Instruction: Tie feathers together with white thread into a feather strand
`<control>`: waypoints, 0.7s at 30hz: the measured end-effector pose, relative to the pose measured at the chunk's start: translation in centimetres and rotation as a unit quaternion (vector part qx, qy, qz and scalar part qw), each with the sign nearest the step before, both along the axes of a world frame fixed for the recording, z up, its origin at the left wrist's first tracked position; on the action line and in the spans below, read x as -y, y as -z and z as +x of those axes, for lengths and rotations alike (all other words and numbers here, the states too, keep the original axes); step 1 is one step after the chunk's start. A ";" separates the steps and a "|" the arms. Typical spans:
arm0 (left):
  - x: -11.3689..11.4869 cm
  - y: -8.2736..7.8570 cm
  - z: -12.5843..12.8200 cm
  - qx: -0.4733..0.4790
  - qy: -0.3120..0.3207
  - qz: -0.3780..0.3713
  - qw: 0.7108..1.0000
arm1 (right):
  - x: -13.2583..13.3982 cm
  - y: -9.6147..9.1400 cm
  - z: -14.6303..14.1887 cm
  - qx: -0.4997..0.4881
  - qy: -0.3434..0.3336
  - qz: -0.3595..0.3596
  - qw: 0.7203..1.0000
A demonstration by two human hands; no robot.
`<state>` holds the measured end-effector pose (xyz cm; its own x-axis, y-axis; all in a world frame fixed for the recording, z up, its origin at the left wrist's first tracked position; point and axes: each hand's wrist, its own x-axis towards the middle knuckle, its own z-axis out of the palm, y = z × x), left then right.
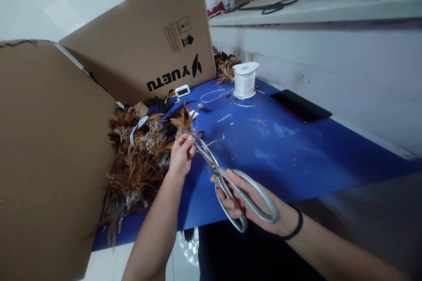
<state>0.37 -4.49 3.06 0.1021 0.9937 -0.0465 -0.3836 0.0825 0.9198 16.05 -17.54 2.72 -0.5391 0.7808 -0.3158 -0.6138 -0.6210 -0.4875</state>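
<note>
My left hand (182, 153) pinches a small bunch of brown and orange feathers (183, 119) by its lower end, with the feather tips fanning upward. My right hand (242, 195) is wrapped around the handles of large silver scissors (213, 166). The scissor blades reach up to the left hand's fingertips, beside the base of the bunch. Whether they touch it I cannot tell. A thin white ribbon end (216, 140) shows just right of the blades. Left of my left hand lies a big heap of brown and black feathers (136, 171).
A spool of white ribbon (244, 81) stands at the back of the blue table (263, 149). A dark phone (300, 105) lies to its right. Cardboard box panels (138, 39) wall off the left and back. A small white device (182, 91) sits by the box.
</note>
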 end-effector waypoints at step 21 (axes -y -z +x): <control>0.1 0.3 0.3 -0.013 -0.034 -0.022 0.999 | -1.5 0.2 -1.1 -0.053 0.009 -0.006 0.999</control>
